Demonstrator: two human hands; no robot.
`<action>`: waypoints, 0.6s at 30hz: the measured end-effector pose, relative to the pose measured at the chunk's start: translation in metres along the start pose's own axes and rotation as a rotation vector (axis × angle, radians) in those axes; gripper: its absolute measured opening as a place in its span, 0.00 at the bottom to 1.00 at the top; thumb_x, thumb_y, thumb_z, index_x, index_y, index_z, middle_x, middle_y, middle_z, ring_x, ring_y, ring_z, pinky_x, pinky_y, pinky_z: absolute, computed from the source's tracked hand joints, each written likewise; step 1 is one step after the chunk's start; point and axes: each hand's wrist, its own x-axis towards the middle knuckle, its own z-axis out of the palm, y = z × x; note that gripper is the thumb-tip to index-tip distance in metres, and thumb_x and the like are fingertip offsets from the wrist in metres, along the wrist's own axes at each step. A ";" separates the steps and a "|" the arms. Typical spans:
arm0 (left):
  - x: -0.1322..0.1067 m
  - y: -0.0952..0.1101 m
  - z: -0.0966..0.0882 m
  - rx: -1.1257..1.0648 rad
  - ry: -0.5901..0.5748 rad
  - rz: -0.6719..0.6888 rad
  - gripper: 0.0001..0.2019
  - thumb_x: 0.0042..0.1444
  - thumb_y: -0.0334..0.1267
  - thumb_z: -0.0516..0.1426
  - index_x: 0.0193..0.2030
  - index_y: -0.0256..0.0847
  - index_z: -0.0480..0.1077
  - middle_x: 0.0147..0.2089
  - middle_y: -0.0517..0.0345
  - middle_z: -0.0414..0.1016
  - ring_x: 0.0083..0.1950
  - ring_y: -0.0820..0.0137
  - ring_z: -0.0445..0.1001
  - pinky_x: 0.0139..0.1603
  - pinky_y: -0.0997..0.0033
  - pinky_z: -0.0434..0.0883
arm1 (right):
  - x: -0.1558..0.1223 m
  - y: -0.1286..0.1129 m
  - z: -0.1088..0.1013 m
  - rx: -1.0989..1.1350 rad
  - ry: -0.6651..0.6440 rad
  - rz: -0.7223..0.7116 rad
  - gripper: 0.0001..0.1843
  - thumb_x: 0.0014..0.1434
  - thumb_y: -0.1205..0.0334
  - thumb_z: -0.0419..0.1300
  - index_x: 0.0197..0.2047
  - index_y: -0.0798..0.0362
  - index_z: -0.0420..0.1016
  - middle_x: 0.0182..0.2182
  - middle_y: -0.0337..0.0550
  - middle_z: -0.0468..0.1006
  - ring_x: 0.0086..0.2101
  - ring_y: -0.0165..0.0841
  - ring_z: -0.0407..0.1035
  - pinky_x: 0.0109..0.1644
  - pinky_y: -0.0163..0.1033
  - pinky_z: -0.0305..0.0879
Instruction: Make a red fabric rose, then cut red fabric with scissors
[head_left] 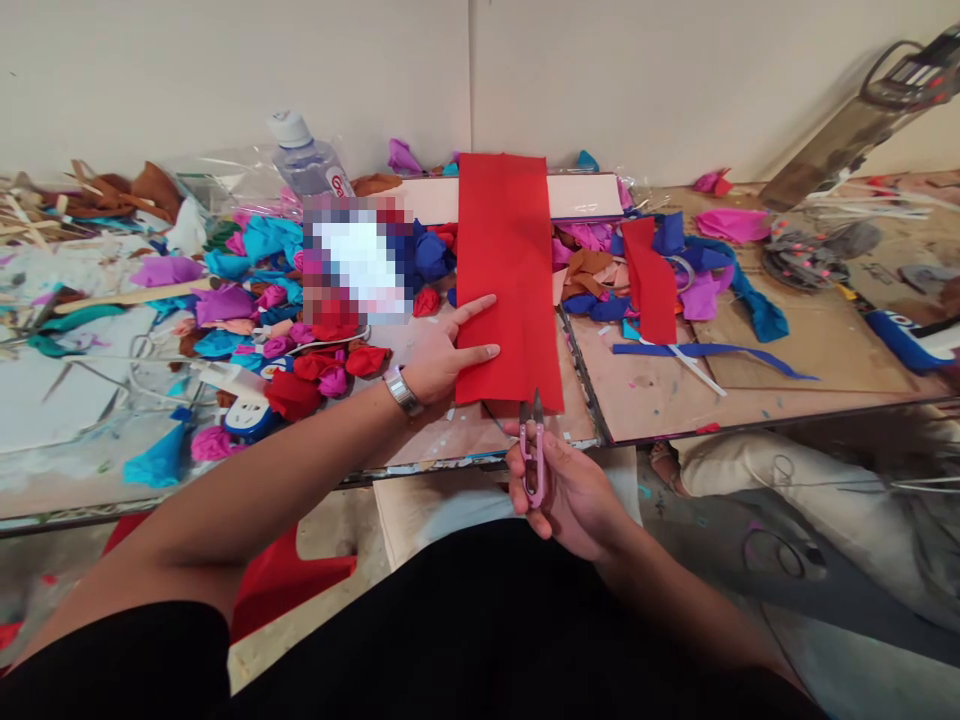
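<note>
A long red sheet (510, 240), cloth or crepe paper, lies upright in view across the table. It covers part of a white strip (585, 196) at the back. My left hand (442, 362), wearing a metal-band watch, rests on the sheet's left edge with thumb and forefinger stretched out and apart; its other fingers are mostly hidden. Below the sheet's near edge, my right hand (574, 490) grips pink thread snips (532, 460). Their pointed blades are slightly apart and reach the bottom edge of the sheet. A smaller red piece (651, 285) lies to the right.
Crumpled coloured pieces (270, 240) cover the table left and behind. A water bottle (307, 160) stands at the back; a blurred bright patch lies before it. A power strip (251, 410) sits left, a blue strip (712, 350) right. Another person's leg (780, 470) shows at right.
</note>
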 end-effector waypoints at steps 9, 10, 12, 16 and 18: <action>0.000 0.001 -0.001 0.075 -0.028 0.051 0.44 0.51 0.43 0.75 0.75 0.46 0.69 0.79 0.45 0.65 0.77 0.46 0.69 0.77 0.40 0.69 | 0.002 -0.003 0.002 -0.034 0.057 -0.040 0.24 0.67 0.47 0.71 0.58 0.52 0.76 0.33 0.35 0.79 0.25 0.28 0.78 0.15 0.25 0.68; -0.001 0.002 0.000 0.086 -0.030 0.053 0.44 0.51 0.43 0.75 0.75 0.46 0.69 0.79 0.45 0.66 0.77 0.46 0.68 0.78 0.39 0.68 | 0.002 -0.003 0.002 -0.042 0.058 -0.041 0.24 0.66 0.47 0.72 0.58 0.52 0.76 0.33 0.35 0.79 0.25 0.28 0.77 0.15 0.25 0.68; -0.002 0.003 0.000 0.120 -0.034 0.058 0.43 0.52 0.44 0.75 0.75 0.46 0.69 0.79 0.45 0.66 0.78 0.46 0.68 0.79 0.39 0.67 | 0.003 -0.003 0.001 -0.053 0.048 -0.029 0.24 0.66 0.46 0.73 0.57 0.51 0.76 0.33 0.34 0.79 0.24 0.28 0.77 0.15 0.26 0.68; -0.002 0.001 -0.002 0.160 -0.046 0.083 0.42 0.53 0.44 0.74 0.74 0.47 0.69 0.78 0.47 0.67 0.79 0.46 0.66 0.80 0.39 0.64 | 0.003 -0.003 0.000 -0.069 0.031 -0.003 0.25 0.64 0.45 0.74 0.55 0.50 0.75 0.32 0.34 0.79 0.24 0.28 0.77 0.14 0.26 0.67; -0.002 0.000 -0.003 0.153 -0.056 0.084 0.42 0.53 0.44 0.74 0.74 0.48 0.69 0.78 0.47 0.67 0.78 0.47 0.67 0.80 0.39 0.65 | 0.004 -0.003 0.001 -0.078 0.034 0.004 0.25 0.64 0.45 0.74 0.55 0.50 0.74 0.32 0.33 0.79 0.23 0.27 0.77 0.14 0.25 0.66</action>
